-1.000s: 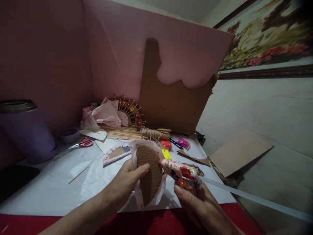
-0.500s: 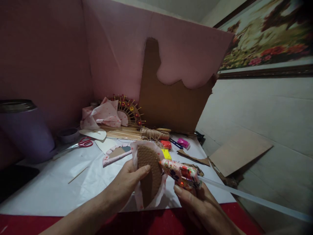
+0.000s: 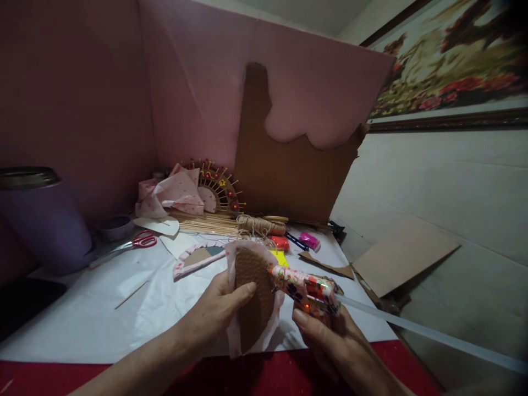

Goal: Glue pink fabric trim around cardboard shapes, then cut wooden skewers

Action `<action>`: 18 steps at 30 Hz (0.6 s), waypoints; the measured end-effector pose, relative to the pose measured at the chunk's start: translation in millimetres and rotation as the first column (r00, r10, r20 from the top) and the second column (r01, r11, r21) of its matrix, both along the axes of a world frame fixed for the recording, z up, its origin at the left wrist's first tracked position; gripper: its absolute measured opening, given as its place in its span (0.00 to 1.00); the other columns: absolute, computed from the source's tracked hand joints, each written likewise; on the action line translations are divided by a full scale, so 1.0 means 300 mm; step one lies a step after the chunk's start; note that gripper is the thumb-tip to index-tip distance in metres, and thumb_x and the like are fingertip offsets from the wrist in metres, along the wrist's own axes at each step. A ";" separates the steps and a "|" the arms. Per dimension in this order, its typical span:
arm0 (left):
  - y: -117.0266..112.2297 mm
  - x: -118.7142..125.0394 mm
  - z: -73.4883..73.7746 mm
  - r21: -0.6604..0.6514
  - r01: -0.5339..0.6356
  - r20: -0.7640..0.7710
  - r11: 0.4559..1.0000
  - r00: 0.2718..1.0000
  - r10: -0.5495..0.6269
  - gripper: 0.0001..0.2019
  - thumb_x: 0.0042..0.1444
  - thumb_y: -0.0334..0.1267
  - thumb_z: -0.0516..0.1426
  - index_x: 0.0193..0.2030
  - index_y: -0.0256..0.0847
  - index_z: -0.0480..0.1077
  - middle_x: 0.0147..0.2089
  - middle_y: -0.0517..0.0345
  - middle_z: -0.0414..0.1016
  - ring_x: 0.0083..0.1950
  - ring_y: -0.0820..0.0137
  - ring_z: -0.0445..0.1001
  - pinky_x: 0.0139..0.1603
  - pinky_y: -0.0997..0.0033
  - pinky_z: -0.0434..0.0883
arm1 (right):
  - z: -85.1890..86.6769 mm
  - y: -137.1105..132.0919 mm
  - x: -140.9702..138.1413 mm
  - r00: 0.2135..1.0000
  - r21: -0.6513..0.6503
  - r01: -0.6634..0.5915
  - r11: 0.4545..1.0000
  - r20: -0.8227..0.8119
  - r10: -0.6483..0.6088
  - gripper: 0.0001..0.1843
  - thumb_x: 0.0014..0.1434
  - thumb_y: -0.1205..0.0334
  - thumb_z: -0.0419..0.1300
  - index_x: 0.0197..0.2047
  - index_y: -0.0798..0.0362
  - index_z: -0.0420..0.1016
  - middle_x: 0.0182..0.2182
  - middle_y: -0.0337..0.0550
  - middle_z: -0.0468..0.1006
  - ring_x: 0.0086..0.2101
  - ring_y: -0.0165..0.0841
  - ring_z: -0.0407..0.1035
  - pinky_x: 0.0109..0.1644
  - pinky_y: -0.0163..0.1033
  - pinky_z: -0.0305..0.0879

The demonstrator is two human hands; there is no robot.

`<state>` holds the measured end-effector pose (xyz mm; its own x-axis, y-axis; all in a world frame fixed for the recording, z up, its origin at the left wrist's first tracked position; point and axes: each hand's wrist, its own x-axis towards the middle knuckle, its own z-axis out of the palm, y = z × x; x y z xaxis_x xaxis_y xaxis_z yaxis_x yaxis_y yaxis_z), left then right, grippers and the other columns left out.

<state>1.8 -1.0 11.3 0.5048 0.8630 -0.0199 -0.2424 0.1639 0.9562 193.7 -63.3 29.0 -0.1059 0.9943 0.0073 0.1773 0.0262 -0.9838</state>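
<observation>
My left hand (image 3: 229, 305) grips a half-round piece of cardboard (image 3: 254, 302) by its straight side, thumb on the brown face. Pale pink dotted fabric (image 3: 231, 330) sticks out around the cardboard's edge. In my right hand (image 3: 330, 335) is a flower-patterned glue gun (image 3: 305, 289) with a long clear glue stick (image 3: 416, 327) coming out of its back. The gun's orange nozzle is at the curved edge of the cardboard; whether it touches cannot be made out. Behind my left hand lies another half-round piece edged in pink fabric (image 3: 185, 264).
Red-handled scissors (image 3: 144, 239), a tape roll (image 3: 114, 225) and a purple tumbler (image 3: 47, 225) are on the left. At the back are a twine spool (image 3: 262, 225), thin sticks (image 3: 206, 223) and a decorated half-round fan (image 3: 225, 187). A large cardboard sheet (image 3: 292, 176) stands behind.
The half-round piece has shifted slightly right and turned a little in my left hand. The glue gun stays near its curved edge, almost unmoved.
</observation>
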 end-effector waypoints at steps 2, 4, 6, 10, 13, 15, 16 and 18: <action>0.000 0.001 0.000 0.007 0.006 -0.005 1.000 1.000 -0.006 0.10 0.52 0.40 0.58 0.38 0.37 0.72 0.37 0.52 0.77 0.38 0.64 0.73 0.43 0.63 0.66 | 0.000 -0.001 -0.004 1.000 -0.015 0.001 1.000 -0.011 -0.001 0.17 0.56 0.50 0.59 0.24 0.53 0.64 0.19 0.34 0.62 0.25 0.28 0.57 0.30 0.32 0.57; -0.002 0.002 0.005 -0.008 -0.005 0.009 1.000 1.000 0.005 0.09 0.52 0.39 0.58 0.39 0.37 0.72 0.37 0.52 0.77 0.40 0.63 0.73 0.44 0.63 0.66 | -0.002 -0.001 -0.004 1.000 -0.055 -0.004 0.998 -0.006 0.004 0.18 0.56 0.49 0.59 0.24 0.53 0.64 0.18 0.33 0.60 0.22 0.26 0.55 0.26 0.31 0.55; -0.004 0.004 0.013 -0.032 -0.017 0.036 0.999 0.999 0.018 0.10 0.52 0.38 0.58 0.40 0.37 0.72 0.38 0.51 0.78 0.40 0.62 0.73 0.44 0.63 0.66 | -0.003 -0.001 -0.001 1.000 -0.099 -0.013 0.995 0.007 0.014 0.18 0.55 0.48 0.59 0.26 0.54 0.65 0.17 0.31 0.59 0.19 0.24 0.50 0.22 0.30 0.51; -0.006 0.004 0.027 -0.078 -0.024 0.078 0.997 0.996 0.030 0.11 0.52 0.37 0.58 0.43 0.37 0.71 0.40 0.50 0.78 0.39 0.62 0.75 0.41 0.64 0.67 | 0.001 0.001 0.003 0.999 -0.131 -0.052 0.990 0.000 0.053 0.18 0.55 0.47 0.58 0.31 0.55 0.69 0.15 0.30 0.58 0.17 0.24 0.49 0.21 0.30 0.51; -0.002 0.000 0.028 -0.072 -0.047 0.078 0.996 0.996 0.053 0.11 0.53 0.36 0.57 0.44 0.38 0.71 0.41 0.52 0.78 0.39 0.63 0.75 0.41 0.65 0.67 | 0.008 0.002 0.003 0.998 -0.079 -0.059 0.995 -0.004 0.059 0.15 0.56 0.50 0.58 0.31 0.55 0.71 0.17 0.33 0.62 0.21 0.27 0.56 0.28 0.32 0.58; 0.001 -0.002 0.027 -0.063 -0.058 0.070 0.996 0.996 0.062 0.11 0.54 0.36 0.57 0.43 0.38 0.71 0.40 0.53 0.78 0.39 0.63 0.75 0.42 0.65 0.67 | 0.011 0.001 0.003 0.998 -0.057 -0.054 0.997 0.007 0.055 0.14 0.56 0.51 0.58 0.31 0.55 0.72 0.21 0.35 0.66 0.24 0.28 0.59 0.33 0.33 0.60; 0.001 -0.002 0.027 -0.064 -0.060 0.067 0.996 0.996 0.065 0.10 0.53 0.36 0.57 0.43 0.38 0.71 0.39 0.53 0.78 0.39 0.63 0.75 0.42 0.65 0.67 | 0.011 0.000 0.003 0.998 -0.053 -0.054 0.997 0.009 0.055 0.14 0.56 0.51 0.58 0.32 0.55 0.72 0.23 0.37 0.67 0.25 0.29 0.60 0.34 0.33 0.61; 0.000 -0.002 0.028 -0.076 -0.069 0.063 0.995 0.995 0.074 0.10 0.53 0.36 0.57 0.43 0.38 0.72 0.38 0.53 0.78 0.39 0.63 0.75 0.43 0.64 0.67 | 0.010 -0.001 0.003 0.998 -0.061 -0.059 0.996 -0.002 0.059 0.15 0.57 0.50 0.58 0.33 0.55 0.73 0.25 0.38 0.69 0.27 0.31 0.62 0.35 0.34 0.61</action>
